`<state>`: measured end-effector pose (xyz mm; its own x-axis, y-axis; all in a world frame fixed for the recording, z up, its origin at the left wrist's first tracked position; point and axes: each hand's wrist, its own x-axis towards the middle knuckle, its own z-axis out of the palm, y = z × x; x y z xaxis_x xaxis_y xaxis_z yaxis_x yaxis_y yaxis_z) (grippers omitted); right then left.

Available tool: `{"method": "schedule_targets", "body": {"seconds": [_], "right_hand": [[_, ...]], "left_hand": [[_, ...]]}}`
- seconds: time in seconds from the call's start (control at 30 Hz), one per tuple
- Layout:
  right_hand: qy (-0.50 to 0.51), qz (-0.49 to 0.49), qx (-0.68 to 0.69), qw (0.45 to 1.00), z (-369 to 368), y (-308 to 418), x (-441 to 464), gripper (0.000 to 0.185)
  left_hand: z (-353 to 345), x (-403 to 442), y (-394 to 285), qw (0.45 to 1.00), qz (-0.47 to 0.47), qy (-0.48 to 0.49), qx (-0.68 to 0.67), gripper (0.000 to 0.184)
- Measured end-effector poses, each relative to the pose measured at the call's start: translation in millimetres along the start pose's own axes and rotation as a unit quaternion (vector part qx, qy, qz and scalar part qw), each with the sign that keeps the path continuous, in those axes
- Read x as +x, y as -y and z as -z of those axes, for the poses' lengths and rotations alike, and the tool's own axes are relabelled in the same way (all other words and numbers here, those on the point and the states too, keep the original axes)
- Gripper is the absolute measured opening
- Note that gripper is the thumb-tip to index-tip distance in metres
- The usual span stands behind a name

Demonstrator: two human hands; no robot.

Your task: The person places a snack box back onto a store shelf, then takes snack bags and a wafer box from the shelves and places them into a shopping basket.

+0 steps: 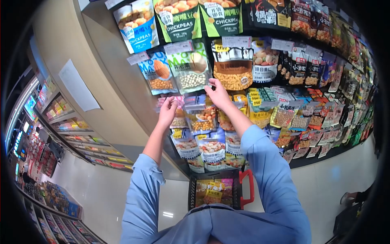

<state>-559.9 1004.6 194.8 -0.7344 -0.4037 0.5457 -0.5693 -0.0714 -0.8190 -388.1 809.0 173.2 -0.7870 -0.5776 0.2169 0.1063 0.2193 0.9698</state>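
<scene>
Both of my hands are raised before a rack of hanging snack bags. My right hand (217,92), fingers curled, is at the lower right edge of a green and white nut bag (193,75); whether it grips the bag is unclear. Lower and to the left, my left hand (168,110) has its fingers bent over a pink-topped bag (179,119), with any contact hard to make out. A blue almond bag (158,75) hangs just above my left hand. To the right of my right hand is a brown bag with a clear window (232,67).
A black basket with a red handle (246,189) holds snack packets near my legs. Chickpea bags (177,20) hang on the top row. A beige panel (95,69) borders the rack at left. Part of another person's foot (347,198) shows at lower right.
</scene>
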Motion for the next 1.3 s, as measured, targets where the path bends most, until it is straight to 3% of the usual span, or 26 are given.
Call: {"method": "schedule_targets", "body": {"seconds": [0.13,0.2,0.27,0.3,0.4,0.43,0.53,0.57,0.7,0.83,1.3], "right_hand": [[0.011,-0.074,0.021,0.997,-7,-9,34,0.062],[0.006,-0.078,-0.002,0.997,-12,-18,45,0.067],[0.005,-0.063,-0.025,0.998,-12,-21,55,0.072],[0.011,-0.063,-0.001,0.998,-13,-17,60,0.078],[0.025,-0.071,0.071,0.995,-13,-8,71,0.083],[0.033,-0.098,0.057,0.993,-11,0,71,0.085],[0.059,-0.111,0.044,0.991,-3,45,60,0.065],[0.035,-0.072,0.135,0.988,-9,35,60,0.051],[0.058,-0.091,0.272,0.956,-3,82,38,0.034],[0.048,-0.088,0.273,0.957,-5,110,28,0.029],[-0.004,-0.118,0.255,0.96,-18,163,-8,0.029]], "left_hand": [[-22,23,-18,0.997,-0.064,-0.031,0.019,0.052],[-11,60,13,0.98,-0.088,-0.002,0.179,0.067],[-9,74,20,0.959,-0.141,-0.001,0.247,0.072],[-7,79,14,0.977,-0.076,0.025,0.198,0.073],[-9,98,11,0.983,-0.119,0.021,0.142,0.077],[-11,90,-5,0.992,-0.077,0.04,0.091,0.079],[-9,70,-45,0.992,-0.018,0.074,0.1,0.041],[-7,66,-52,0.99,0.007,0.085,0.115,0.031],[-12,59,-47,0.97,-0.108,0.109,-0.191,0.025],[1,12,-102,0.932,0.006,0.159,-0.325,0.034],[31,-24,-140,0.914,0.004,0.207,-0.35,0.029]]}}
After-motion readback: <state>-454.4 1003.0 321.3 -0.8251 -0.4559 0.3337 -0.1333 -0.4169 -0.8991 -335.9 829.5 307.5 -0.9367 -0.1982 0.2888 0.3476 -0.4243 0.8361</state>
